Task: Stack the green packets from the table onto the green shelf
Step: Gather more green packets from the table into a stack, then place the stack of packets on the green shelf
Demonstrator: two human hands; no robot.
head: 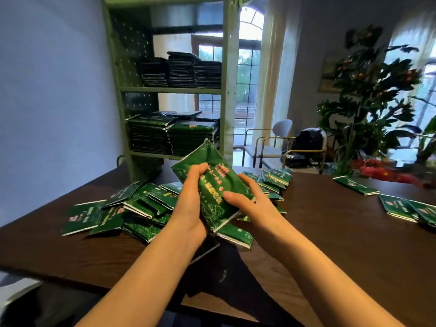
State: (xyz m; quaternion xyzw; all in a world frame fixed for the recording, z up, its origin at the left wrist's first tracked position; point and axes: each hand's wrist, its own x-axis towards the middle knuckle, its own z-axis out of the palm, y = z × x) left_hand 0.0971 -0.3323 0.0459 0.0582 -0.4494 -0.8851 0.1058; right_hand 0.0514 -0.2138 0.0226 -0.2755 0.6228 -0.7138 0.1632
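Left hand: back facing up, fingers curled over the near-left edge of the held green packets, their tips pressing on the printed face.
Right hand: grips the same packets from the opposite edge, thumb laid flat across the face, the other fingers wrapped round the edge just beyond the thumb tip.
Between the fingertips: the two hands do not touch; only the packets lie between them.
Left forearm: bare, angled up and inward to its wrist.
Right forearm: bare, angled inward likewise, so the arms converge at the hands.
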